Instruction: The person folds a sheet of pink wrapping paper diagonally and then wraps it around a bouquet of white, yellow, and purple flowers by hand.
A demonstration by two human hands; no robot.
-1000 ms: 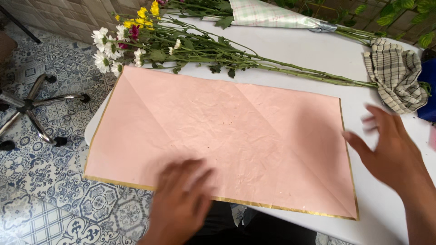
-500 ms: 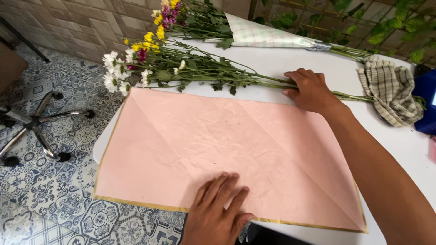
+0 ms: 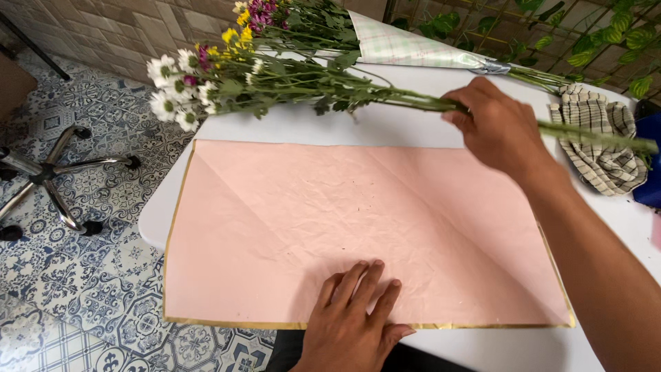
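A creased pink wrapping sheet (image 3: 330, 220) with a gold edge lies flat on the white table (image 3: 323, 127). My left hand (image 3: 354, 313) presses flat on its near edge, fingers spread. My right hand (image 3: 499, 124) is closed around the green stems of a loose bunch of flowers (image 3: 275, 83), just beyond the sheet's far edge. The white, yellow and purple blooms point left, over the table's far left corner.
A second bunch wrapped in pale checked paper (image 3: 406, 48) lies at the table's back. A checked cloth (image 3: 599, 138) sits at the right edge beside something blue (image 3: 647, 165). An office chair base (image 3: 48, 179) stands on the patterned tile floor to the left.
My right hand has closed around the flower stems and the bunch has lifted slightly off the table. My left hand stays pressed on the sheet's near edge.
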